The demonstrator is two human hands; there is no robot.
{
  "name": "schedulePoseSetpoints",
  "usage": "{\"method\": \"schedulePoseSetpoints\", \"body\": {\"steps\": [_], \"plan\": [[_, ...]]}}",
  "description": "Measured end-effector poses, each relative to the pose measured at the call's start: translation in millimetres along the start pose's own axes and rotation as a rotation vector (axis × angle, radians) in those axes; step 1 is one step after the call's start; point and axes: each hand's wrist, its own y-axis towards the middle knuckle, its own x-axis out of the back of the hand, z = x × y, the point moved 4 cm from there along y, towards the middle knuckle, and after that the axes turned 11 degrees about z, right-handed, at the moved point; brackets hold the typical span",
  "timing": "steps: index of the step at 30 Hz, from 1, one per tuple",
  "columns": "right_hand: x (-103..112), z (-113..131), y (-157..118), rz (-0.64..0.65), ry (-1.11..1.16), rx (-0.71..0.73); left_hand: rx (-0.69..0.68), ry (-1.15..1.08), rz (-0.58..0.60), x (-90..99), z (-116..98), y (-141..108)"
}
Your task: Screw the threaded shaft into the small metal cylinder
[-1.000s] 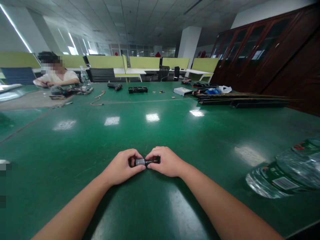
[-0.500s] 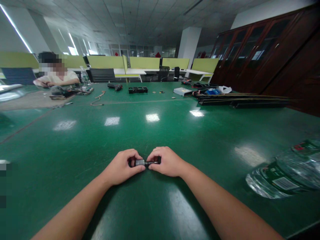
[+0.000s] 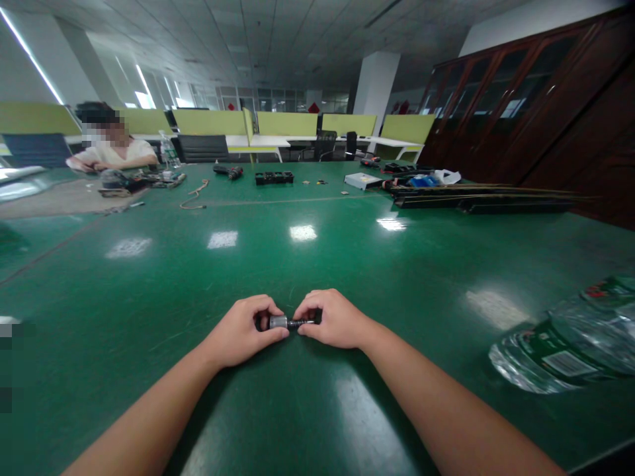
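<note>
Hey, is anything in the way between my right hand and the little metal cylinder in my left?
Nothing separate is visible between them; only the thin dark shaft extends from the metal cylinder in your left hand toward your right hand.

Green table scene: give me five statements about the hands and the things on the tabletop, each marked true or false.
1. The left hand holds a silver cylinder. True.
2. The right hand holds a pistol-shaped power tool. False: its fingers curl around a slim dark shaft, and the tool lies toward the far side of the table.
3. The big plastic bottle with the green label is on the left. False: it is on the right.
4. A person in a pale top sits across the table. True.
5. The flat grey box is left of the black tray. False: it is to the right.
</note>
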Motion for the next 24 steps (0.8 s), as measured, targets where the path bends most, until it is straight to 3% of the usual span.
{"method": "schedulePoseSetpoints", "body": {"steps": [24], "plan": [[2.0,-1.4,0.9,0.001,-0.032,-0.049,-0.010,0.010,0.002,-0.1,1.9,-0.4]]}}
